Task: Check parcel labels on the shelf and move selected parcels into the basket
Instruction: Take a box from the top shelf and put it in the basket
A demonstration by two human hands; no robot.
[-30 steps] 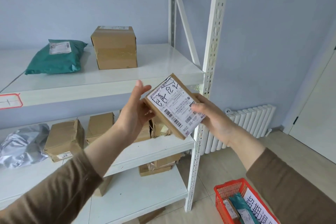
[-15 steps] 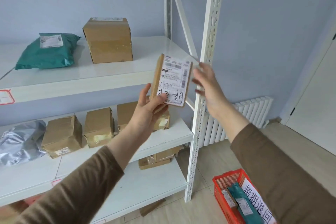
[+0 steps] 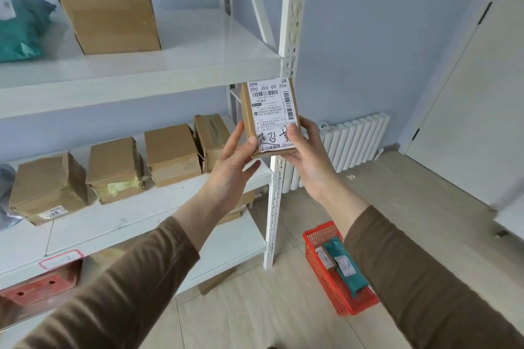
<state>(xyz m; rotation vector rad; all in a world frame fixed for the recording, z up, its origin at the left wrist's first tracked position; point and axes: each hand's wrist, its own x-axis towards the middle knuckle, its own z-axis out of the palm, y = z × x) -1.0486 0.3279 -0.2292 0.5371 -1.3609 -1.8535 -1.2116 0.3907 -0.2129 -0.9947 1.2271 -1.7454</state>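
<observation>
I hold a small flat cardboard parcel upright in front of the shelf post, its white shipping label with barcodes and black handwriting facing me. My left hand grips its lower left edge and my right hand grips its lower right edge, thumb over the handwriting. The red plastic basket stands on the floor at lower right, under my right sleeve, with a teal mailer and a small boxed parcel inside. The white metal shelf carries more parcels.
On the top shelf sit a large cardboard box and a teal mailer. Several worn cardboard boxes line the middle shelf. A white radiator stands against the wall, a white door at right.
The parcel was turned from tilted to upright with the label the right way up. My right hand let go briefly, then took hold of its lower right edge again. The view moved closer and lower.
</observation>
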